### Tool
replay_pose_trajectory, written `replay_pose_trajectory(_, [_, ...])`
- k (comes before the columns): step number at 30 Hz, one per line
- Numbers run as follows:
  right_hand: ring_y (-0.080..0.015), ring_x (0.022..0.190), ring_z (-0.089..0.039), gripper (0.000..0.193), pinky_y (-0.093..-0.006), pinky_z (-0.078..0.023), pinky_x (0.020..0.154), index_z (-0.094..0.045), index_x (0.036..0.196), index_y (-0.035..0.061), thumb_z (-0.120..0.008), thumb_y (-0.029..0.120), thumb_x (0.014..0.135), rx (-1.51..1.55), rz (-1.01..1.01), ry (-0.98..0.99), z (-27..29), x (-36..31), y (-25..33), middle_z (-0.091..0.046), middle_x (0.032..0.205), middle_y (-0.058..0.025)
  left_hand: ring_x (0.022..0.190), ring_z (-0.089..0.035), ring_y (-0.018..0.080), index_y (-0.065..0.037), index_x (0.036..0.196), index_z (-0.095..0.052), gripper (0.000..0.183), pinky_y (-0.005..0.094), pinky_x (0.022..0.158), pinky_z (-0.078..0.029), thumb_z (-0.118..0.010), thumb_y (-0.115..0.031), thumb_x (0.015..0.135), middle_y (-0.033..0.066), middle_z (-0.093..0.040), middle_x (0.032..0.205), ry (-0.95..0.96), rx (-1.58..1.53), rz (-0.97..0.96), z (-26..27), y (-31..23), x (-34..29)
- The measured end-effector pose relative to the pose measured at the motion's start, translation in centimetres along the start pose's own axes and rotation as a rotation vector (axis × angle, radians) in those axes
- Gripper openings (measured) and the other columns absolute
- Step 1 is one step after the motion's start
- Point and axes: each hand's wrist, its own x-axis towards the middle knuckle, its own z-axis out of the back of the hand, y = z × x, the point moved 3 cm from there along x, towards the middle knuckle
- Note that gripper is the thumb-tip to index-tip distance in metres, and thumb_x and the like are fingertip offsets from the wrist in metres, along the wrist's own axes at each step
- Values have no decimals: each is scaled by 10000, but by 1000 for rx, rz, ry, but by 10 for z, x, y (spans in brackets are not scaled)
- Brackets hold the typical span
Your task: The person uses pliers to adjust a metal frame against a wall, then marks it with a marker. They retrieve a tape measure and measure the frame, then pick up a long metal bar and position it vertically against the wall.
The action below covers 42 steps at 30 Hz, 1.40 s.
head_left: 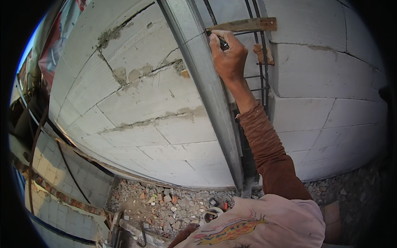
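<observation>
Left hand (189, 229) shows only partly, low beside the pale printed shirt (269, 219), so whether it is open or closed I cannot tell; the right hand (229, 56), raised on a brown sleeve (269, 144), grips a dark pen (224, 44) at the right edge of an upright metal channel. From the left, a pale block wall (165, 95) stands above rubble (144, 198), then come the grey metal channel (209, 82), a wooden strip (248, 25) just above the pen, dark steel bars (265, 82) and another block wall (308, 72)
</observation>
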Motion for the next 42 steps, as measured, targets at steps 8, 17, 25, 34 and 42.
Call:
replay_pose_trajectory(8, [-225, 623, -662, 86, -325, -510, 588, -679, 887, -2, -628, 59, 855, -95, -128, 234, 33, -15, 9, -679, 742, -121, 914, -683, 205, -169, 1063, -727, 241, 374, 819, -550, -592, -292, 905, 62, -708, 1039, -40, -192, 57, -13, -12, 37])
replay_pose_trajectory(17, [-103, 688, -639, 134, -251, -504, 603, -655, 979, -43, -583, 19, 885, 184, -900, 597, 138, -222, 65, -694, 797, -94, 882, -670, 148, 10, 1223, -605, 395, 252, 753, -526, -670, -258, 941, 52, -694, 1022, -235, -1316, 207, 34, -124, 57])
replay_pose_trajectory(25, [-128, 731, -655, 149, -250, -513, 653, -613, 1020, -44, -575, -15, 879, 218, -1605, 1208, 241, -416, 121, -701, 876, -116, 1073, -611, 144, -60, 1317, -554, 465, 326, 959, -474, -594, -380, 983, 50, -646, 1196, -266, -1416, -31, 116, -300, 39])
replay_pose_trajectory(34, [-192, 731, -661, 181, -330, -520, 686, -642, 987, -4, -675, 115, 855, 252, -1581, 1748, 282, -467, 148, -696, 852, -104, 983, -652, 142, -27, 1116, -628, 264, 278, 895, -505, -577, -260, 1003, 63, -671, 1073, -426, -1578, 83, 47, -300, 24])
replay_pose_trajectory(42, [-362, 901, -673, 349, -439, -516, 804, -658, 1046, 15, -665, 310, 858, 374, -1067, 2359, 295, -525, 175, -699, 976, -192, 806, -674, 212, -37, 996, -586, 230, 367, 743, -560, -536, -262, 991, 57, -616, 838, -834, -1904, 478, -20, -255, -22])
